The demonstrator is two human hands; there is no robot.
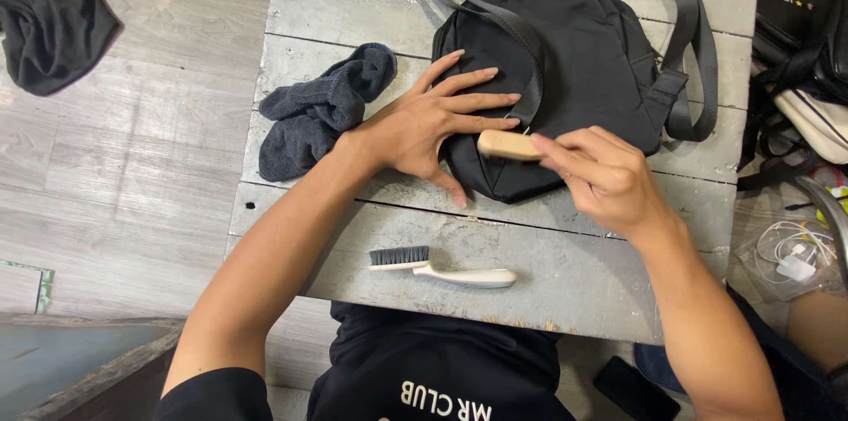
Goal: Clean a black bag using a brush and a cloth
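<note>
Backpack (565, 59), black, lies flat on the grey wooden table (565, 253), right under both hands. Left hand (433, 125) is spread open, pressing its lower left part. Right hand (605, 178) is closed around a wooden brush (508, 145) at the bottom edge. Nearer the person's body there's a white-handled brush (442, 266); a dark cloth (318, 107) sits left.

— What is everything resting on?
— A grey, worn plank table (583, 288).
— And what lies on it?
— A black bag (583, 59) in the middle. Left of the bag, touching it, a crumpled dark cloth (314, 112). Nearer the person than the bag, a white-handled brush (442, 266) with dark bristles.
</note>
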